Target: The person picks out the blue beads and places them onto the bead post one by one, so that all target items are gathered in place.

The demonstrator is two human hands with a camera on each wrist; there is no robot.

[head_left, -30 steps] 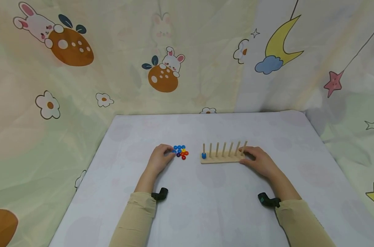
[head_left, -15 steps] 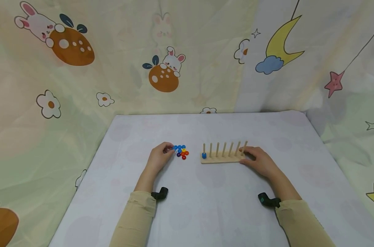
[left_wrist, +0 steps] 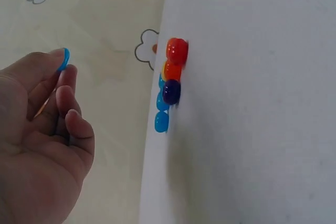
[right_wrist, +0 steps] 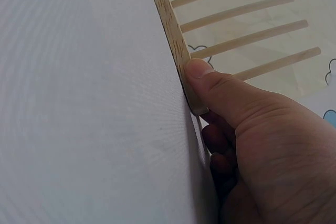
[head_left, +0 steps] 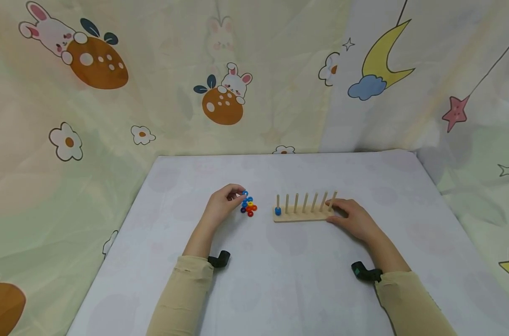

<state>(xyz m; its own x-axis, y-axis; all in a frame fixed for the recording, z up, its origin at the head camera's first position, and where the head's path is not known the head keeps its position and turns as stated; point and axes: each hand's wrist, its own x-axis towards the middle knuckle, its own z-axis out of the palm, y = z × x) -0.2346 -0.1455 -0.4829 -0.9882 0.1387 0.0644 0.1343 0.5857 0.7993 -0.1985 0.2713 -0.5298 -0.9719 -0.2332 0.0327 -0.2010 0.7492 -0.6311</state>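
Between thumb and index finger, my left hand (head_left: 224, 203) pinches a blue bead (left_wrist: 65, 59), raised off the table above the loose beads. Those beads (head_left: 250, 208), blue, yellow, orange, red and dark purple, lie in a small cluster just right of that hand. My right hand (head_left: 354, 218) grips the right end of a wooden peg board (head_left: 302, 217), its thumb on the front edge in the right wrist view. Several upright pegs stand in a row on the board. Blue beads (head_left: 278, 211) sit on the leftmost peg; the other pegs carry none.
The white-covered table (head_left: 296, 280) stretches around the board and beads. A patterned cloth (head_left: 279, 84) hangs behind it and at its sides. Each wrist wears a small black camera, such as the left camera (head_left: 219, 259).
My left hand has picked a blue bead from the left side of the cluster and lifted it, moving slightly right and away from me. The right hand and peg board stay in place.
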